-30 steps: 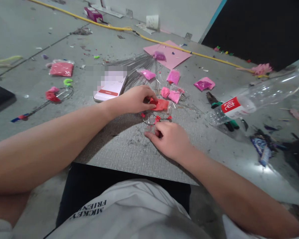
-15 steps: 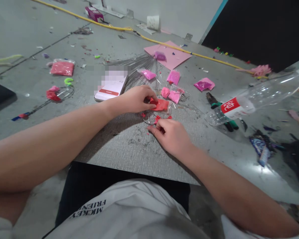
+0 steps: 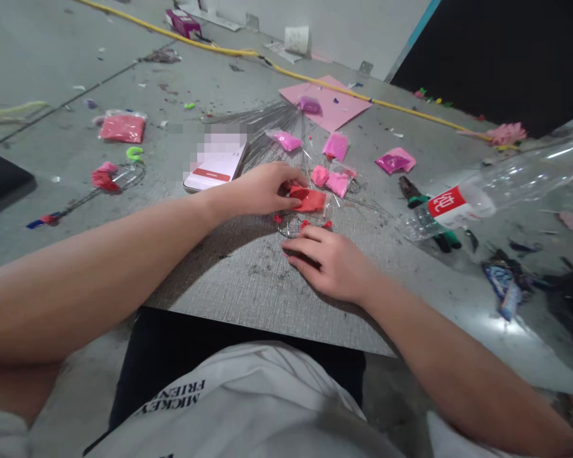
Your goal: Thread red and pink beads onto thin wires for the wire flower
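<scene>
My left hand (image 3: 277,186) is closed on the near-left part of a packet of red modelling clay (image 3: 312,200), thumb and fingers pinching it on the table. Just below lies a wire frame (image 3: 290,226) with small red clay bits stuck on it, partly hidden by my right hand (image 3: 332,262). That hand rests palm down with its fingers stretched out and a little apart. A tiny red speck shows by its thumb tip. Beyond the red packet sit a pink clay lump (image 3: 320,175) and a small bag of pink clay (image 3: 337,184).
A phone (image 3: 216,162) lies left of my hands. To the right, a plastic bottle (image 3: 458,207) lies over green-handled pliers (image 3: 446,240). Thin wires (image 3: 262,121) fan out near a pink sheet (image 3: 337,105). A second wire piece with red clay (image 3: 106,178) is at left. A yellow cable (image 3: 229,52) crosses behind.
The fingers of my right hand have spread from a pinch and lie flatter by the wire frame. My left hand stays on the red clay packet. The view has shifted slightly.
</scene>
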Demonstrator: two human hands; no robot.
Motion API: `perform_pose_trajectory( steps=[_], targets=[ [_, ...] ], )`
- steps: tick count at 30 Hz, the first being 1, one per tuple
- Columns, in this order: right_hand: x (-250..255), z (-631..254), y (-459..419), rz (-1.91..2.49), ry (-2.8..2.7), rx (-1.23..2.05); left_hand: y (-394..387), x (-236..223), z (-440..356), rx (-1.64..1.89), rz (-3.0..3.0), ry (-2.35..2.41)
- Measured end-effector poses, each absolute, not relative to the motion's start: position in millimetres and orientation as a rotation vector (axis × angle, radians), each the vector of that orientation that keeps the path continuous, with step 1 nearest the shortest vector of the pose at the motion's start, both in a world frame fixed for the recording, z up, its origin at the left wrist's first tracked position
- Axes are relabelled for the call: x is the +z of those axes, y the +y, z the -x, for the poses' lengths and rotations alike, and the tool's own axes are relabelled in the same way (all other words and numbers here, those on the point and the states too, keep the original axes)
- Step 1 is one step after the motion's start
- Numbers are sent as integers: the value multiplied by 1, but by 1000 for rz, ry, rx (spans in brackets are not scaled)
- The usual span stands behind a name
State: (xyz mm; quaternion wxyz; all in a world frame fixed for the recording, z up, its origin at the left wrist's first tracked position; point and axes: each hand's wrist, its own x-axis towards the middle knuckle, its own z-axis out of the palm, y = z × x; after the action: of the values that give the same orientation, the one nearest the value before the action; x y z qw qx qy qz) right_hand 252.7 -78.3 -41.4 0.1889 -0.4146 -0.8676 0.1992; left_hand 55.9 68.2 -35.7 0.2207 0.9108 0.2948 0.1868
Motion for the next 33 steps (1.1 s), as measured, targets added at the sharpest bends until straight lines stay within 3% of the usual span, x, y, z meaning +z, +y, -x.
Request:
perform_pose_trajectory(
  steps=[10,28,33],
  targets=[
    [-39,-244,-79,1161,-2476,495,69,-37,-56,523,-2533,818],
    [-35,-247,-91,1008,-1967,791,66,-35,-55,508,-2516,859],
    [-38,-248,-86,1025,-2015,742,65,-33,-54,475,-2525,868]
  ],
)
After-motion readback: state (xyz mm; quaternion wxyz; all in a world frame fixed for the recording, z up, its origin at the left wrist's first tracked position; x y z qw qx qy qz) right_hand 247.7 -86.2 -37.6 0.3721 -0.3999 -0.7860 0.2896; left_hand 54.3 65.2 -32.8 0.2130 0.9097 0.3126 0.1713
